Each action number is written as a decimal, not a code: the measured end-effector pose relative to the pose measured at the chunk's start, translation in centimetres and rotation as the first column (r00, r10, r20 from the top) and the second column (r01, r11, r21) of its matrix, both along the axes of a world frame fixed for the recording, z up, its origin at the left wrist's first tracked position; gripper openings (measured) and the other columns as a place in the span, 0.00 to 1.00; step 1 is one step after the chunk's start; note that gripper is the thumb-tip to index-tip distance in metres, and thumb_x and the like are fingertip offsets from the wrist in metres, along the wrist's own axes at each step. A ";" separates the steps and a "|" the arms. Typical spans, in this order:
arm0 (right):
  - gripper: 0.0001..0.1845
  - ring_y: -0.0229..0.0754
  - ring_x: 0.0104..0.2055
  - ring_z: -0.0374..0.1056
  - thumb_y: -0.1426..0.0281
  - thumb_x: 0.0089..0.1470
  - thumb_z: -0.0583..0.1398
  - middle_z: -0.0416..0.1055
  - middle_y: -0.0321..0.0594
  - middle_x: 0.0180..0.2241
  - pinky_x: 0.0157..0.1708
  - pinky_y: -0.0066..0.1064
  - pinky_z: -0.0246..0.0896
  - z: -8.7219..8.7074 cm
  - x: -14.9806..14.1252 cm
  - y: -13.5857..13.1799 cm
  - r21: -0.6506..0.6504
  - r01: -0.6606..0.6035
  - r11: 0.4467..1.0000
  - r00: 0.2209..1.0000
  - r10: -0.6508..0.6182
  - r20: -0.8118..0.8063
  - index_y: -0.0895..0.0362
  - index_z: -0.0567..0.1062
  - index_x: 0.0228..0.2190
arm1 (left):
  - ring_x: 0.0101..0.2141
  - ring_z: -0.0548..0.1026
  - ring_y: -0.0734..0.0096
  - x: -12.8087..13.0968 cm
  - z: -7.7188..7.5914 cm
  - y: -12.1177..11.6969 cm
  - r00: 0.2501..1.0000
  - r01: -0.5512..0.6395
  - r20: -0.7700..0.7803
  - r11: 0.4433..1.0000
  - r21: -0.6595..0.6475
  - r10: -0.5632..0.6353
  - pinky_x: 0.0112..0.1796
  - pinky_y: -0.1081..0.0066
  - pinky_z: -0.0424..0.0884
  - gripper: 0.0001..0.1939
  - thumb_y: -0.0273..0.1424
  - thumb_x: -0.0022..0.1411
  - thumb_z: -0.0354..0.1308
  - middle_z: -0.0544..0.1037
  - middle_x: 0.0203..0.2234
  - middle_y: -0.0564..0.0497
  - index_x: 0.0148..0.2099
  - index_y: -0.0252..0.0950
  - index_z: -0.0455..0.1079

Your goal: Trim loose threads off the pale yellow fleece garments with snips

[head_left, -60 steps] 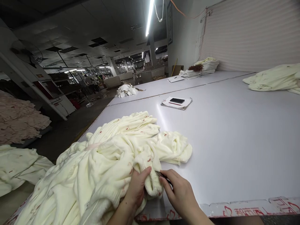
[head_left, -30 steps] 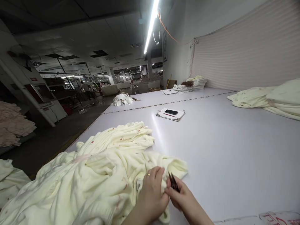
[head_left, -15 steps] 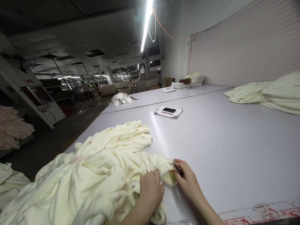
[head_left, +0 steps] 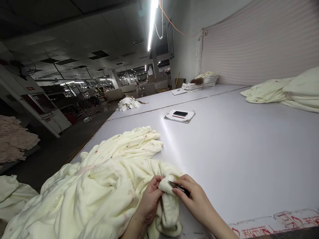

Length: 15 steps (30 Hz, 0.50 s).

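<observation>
Left hand (head_left: pixel 149 199): pinching the cuff (head_left: pixel 164 186) of the cloth (head_left: pixel 107 192)
Right hand (head_left: pixel 193 196): gripping snips (head_left: pixel 183 190), tip pointing at the cuff
Cloth: lying heaped over the worktop's (head_left: pixel 236 156) near left corner
Phone (head_left: pixel 180 113): resting on papers (head_left: pixel 169 115)

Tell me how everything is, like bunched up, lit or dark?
Cream cloth, bunched and wrinkled
Snips, held, opening unclear
Left hand, pinching cream cloth
Right hand, gripping snips
Papers, stacked flat
Phone, flat on papers, dark
Tube light, lit
Pink cloth, heaped at left
Far-right cloth, heaped
</observation>
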State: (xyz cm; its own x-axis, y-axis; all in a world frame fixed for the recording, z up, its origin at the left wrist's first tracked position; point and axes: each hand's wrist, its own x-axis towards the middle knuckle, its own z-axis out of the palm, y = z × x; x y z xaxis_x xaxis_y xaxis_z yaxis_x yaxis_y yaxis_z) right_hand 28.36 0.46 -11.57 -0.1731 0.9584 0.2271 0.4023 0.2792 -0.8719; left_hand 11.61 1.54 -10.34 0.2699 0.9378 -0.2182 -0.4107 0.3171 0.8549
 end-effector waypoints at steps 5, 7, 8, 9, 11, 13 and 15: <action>0.13 0.43 0.38 0.68 0.63 0.58 0.53 0.70 0.40 0.36 0.36 0.32 0.64 -0.5 0.1 -0.1 -0.026 0.037 0.999 0.999 -0.038 -0.034 0.53 0.76 0.36 | 0.35 0.74 0.69 0.0 0.0 -0.1 0.999 -0.007 0.052 1.000 -0.025 0.008 0.37 0.74 0.65 0.14 0.23 0.48 0.64 0.77 0.30 0.54 0.36 0.37 0.64; 0.12 0.43 0.40 0.68 0.63 0.57 0.55 0.70 0.40 0.37 0.38 0.32 0.64 -0.5 0.3 -0.3 -0.020 0.017 1.000 0.999 -0.018 -0.045 0.52 0.76 0.39 | 0.36 0.74 0.69 0.0 0.0 -0.2 0.998 0.004 0.060 1.000 -0.015 -0.003 0.37 0.74 0.65 0.13 0.22 0.49 0.63 0.77 0.31 0.54 0.37 0.37 0.64; 0.13 0.43 0.40 0.68 0.64 0.57 0.55 0.70 0.40 0.38 0.38 0.32 0.64 -0.6 0.4 -0.4 -0.012 0.011 1.000 0.999 -0.012 -0.044 0.52 0.75 0.41 | 0.36 0.74 0.69 0.0 0.0 -0.3 0.998 0.006 0.060 1.000 -0.008 -0.006 0.37 0.74 0.65 0.13 0.22 0.49 0.63 0.77 0.31 0.53 0.37 0.37 0.64; 0.13 0.43 0.40 0.68 0.64 0.57 0.55 0.70 0.40 0.38 0.38 0.32 0.64 -0.6 0.4 -0.4 -0.004 0.012 1.000 0.999 -0.012 -0.043 0.52 0.75 0.41 | 0.36 0.74 0.69 0.1 0.1 -0.3 0.998 0.007 0.057 1.000 -0.003 -0.007 0.37 0.74 0.65 0.13 0.22 0.49 0.63 0.77 0.32 0.53 0.37 0.36 0.65; 0.13 0.43 0.39 0.68 0.64 0.57 0.54 0.70 0.41 0.37 0.37 0.32 0.65 -0.6 0.4 -0.5 0.000 0.023 1.000 0.999 -0.023 -0.042 0.52 0.76 0.40 | 0.36 0.74 0.69 0.1 0.1 -0.3 0.999 0.008 0.040 1.000 0.007 -0.008 0.37 0.75 0.65 0.13 0.23 0.48 0.63 0.76 0.32 0.52 0.36 0.36 0.65; 0.13 0.43 0.39 0.69 0.63 0.58 0.53 0.70 0.41 0.36 0.36 0.31 0.65 -0.7 0.4 -0.7 -0.009 0.023 1.000 0.999 -0.024 -0.041 0.52 0.76 0.38 | 0.36 0.73 0.69 0.1 0.0 -0.3 1.000 0.019 0.008 1.000 0.024 -0.020 0.37 0.74 0.65 0.13 0.24 0.48 0.63 0.76 0.33 0.52 0.37 0.37 0.65; 0.13 0.43 0.40 0.69 0.63 0.57 0.54 0.70 0.40 0.37 0.36 0.31 0.65 -1.1 0.4 -0.9 -0.001 0.020 1.000 1.000 -0.020 -0.019 0.51 0.75 0.40 | 0.35 0.72 0.69 -0.1 -0.1 -0.4 0.998 0.036 -0.052 0.997 0.070 -0.033 0.37 0.74 0.65 0.11 0.25 0.51 0.61 0.75 0.33 0.52 0.37 0.38 0.65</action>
